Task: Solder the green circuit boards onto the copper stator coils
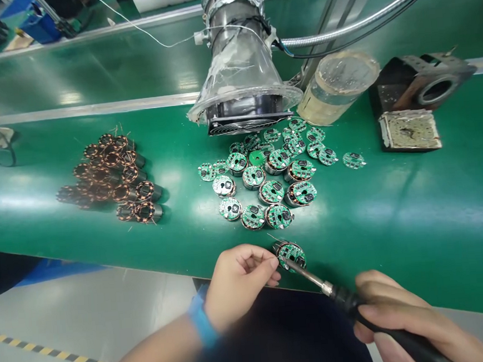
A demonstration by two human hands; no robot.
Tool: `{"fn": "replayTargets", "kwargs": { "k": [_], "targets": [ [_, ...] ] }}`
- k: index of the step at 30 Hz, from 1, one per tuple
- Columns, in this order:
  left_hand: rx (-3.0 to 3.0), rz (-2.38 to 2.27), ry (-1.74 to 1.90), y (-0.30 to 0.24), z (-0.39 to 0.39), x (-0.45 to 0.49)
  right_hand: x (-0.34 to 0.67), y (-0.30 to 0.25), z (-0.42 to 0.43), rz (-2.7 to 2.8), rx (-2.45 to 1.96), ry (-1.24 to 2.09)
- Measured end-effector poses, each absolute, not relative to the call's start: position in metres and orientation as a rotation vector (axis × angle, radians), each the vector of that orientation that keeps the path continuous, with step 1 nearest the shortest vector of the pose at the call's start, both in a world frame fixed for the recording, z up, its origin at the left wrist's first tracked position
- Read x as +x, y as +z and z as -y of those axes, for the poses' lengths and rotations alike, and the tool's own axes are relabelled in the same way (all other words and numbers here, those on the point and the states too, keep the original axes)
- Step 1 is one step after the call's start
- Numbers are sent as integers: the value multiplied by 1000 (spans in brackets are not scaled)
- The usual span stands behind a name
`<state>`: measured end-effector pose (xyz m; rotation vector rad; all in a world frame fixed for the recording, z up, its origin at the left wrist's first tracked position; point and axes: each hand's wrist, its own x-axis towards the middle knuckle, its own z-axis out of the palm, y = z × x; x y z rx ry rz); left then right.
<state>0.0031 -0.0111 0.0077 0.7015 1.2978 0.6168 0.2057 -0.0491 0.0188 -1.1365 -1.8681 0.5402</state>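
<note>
**Work at the Near Edge, Dozens of Pieces Laid Out Beyond**

The left hand (238, 279), wearing a blue wristband (201, 318), pinches a round green circuit board on a metal can (292, 255) at the near edge of the bench. Its thumb and forefinger are together, clamped on the piece's edge, while the other fingers curl inward. The right hand (396, 316) wraps its fingers tightly around the black handle of a soldering iron (311, 278), whose tip meets the board just beside the left fingertips (272, 263).

Beyond them, on the green bench mat (396, 235), roughly 30 green boards (266, 173) lie bunched together. Some sit on metal cans, others lie flat with no can showing, and 1 loose board (353, 160) lies apart on the right. Further left, roughly 15 copper coils on metal cans (111, 174) form a heap, with no boards on top. Whether the laid-out boards carry finished solder joints is too small to tell.

Farther off stand a fume extractor with a plastic-wrapped duct (236, 64), a clear jar (336, 87), a dark metal block (421, 83) and a stained pad (408, 130).
</note>
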Motion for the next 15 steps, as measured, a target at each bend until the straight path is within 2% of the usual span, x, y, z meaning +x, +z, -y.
{"fn": "replayTargets", "kwargs": {
  "k": [10, 15],
  "targets": [
    [664, -1288, 614, 6, 9, 4, 202, 25, 40, 1928, -1138, 454],
    [669, -1302, 600, 8, 8, 4, 202, 24, 39, 1956, -1129, 517]
  ]
}}
